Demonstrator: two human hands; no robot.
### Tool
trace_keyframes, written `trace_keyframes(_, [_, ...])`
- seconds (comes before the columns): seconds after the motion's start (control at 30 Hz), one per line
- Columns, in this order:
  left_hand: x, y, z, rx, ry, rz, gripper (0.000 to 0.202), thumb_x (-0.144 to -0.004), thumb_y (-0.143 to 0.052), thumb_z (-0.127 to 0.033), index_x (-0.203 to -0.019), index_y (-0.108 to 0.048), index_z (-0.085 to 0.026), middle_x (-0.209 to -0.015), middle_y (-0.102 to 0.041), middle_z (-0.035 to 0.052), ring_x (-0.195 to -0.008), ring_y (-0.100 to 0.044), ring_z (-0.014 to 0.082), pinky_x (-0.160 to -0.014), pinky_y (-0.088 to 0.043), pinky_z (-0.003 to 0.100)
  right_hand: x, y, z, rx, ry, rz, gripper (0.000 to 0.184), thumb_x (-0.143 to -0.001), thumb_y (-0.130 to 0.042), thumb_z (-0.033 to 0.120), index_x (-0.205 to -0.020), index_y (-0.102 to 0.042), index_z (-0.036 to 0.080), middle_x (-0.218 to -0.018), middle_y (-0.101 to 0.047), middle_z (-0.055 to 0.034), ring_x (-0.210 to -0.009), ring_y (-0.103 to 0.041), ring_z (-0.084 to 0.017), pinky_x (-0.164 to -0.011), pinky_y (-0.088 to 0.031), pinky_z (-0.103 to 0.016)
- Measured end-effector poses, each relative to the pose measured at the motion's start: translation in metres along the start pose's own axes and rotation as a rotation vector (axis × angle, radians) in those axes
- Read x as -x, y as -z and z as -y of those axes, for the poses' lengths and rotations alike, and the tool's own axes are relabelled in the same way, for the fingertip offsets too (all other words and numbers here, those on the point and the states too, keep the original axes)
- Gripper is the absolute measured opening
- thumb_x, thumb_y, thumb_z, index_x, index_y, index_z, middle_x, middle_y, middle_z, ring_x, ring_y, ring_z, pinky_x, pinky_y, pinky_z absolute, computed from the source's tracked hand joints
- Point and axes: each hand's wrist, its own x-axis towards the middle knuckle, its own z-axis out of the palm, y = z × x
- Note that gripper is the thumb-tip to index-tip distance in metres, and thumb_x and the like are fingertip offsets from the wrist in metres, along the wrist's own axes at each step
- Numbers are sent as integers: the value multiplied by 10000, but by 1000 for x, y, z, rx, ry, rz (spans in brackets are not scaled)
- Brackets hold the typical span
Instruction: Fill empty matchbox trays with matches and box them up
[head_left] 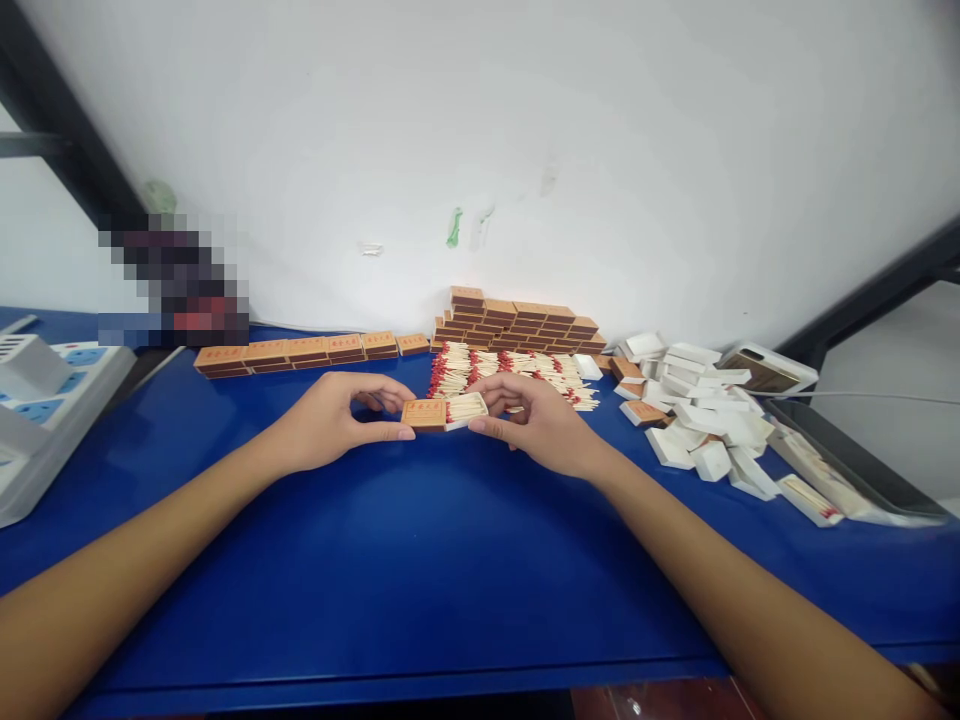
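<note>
Between my hands, just above the blue table, is a matchbox whose orange-brown sleeve (424, 415) covers part of its white tray (466, 410). Red-tipped matches fill the exposed part of the tray. My left hand (337, 420) grips the sleeve at its left end, thumb in front and fingers behind. At the other end, my right hand (536, 420) pinches the tray between thumb and fingers. Right behind them lies a wide heap of loose matches (510, 370), partly hidden by my right hand.
Closed matchboxes are stacked (517, 320) against the wall, and a low row of matchboxes (292, 352) runs leftward. White empty trays (697, 400) pile up on the right, near a phone (769, 368) and a dark bin (862, 455). A power strip (60, 410) sits at far left.
</note>
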Motion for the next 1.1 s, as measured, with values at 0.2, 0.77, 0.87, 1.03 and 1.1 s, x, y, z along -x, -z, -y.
trace_keyframes(0.2, [0,0,-2,32,14,-17,456,-815,-885,-570,-1120,-822,-237,-1042,-823,36,-955,-753,221,-902,-624,350,3,-6,3,71,50,-87,452,-870,-832,539,-1180,-708,234,-947,-660,-36,-855,-632,-193,-632,-546,-309])
trace_keyframes(0.77, [6,-15,-22,33,-4,-224,380,-868,-856,-511,-1133,-825,-241,-1059,-840,11,-938,-769,210,-918,-630,342,14,-44,11,-55,-8,-122,691,-995,-634,626,-1594,-519,302,-1172,-678,-103,-896,-678,-236,-670,-673,-404])
trace_keyframes(0.87, [9,-20,-25,11,-7,-258,412,-860,-862,-535,-1147,-825,-242,-1078,-842,17,-970,-777,230,-943,-626,363,21,-53,20,-71,31,19,675,-1038,-582,628,-1646,-457,361,-1264,-677,-103,-988,-685,-253,-762,-679,-421])
trace_keyframes(1.03, [12,-24,-23,-68,-34,-247,423,-886,-841,-538,-1214,-814,-271,-1128,-836,16,-999,-779,242,-952,-613,384,24,-49,23,34,48,65,669,-1074,-530,610,-1676,-409,344,-1343,-657,-129,-1050,-685,-271,-773,-655,-431])
trace_keyframes(1.1, [13,-24,-23,-96,-49,-245,405,-887,-844,-529,-1205,-820,-279,-1115,-836,13,-990,-776,240,-933,-611,378,24,-47,22,64,48,75,691,-1080,-521,597,-1700,-361,335,-1360,-643,-138,-1063,-679,-275,-765,-648,-434])
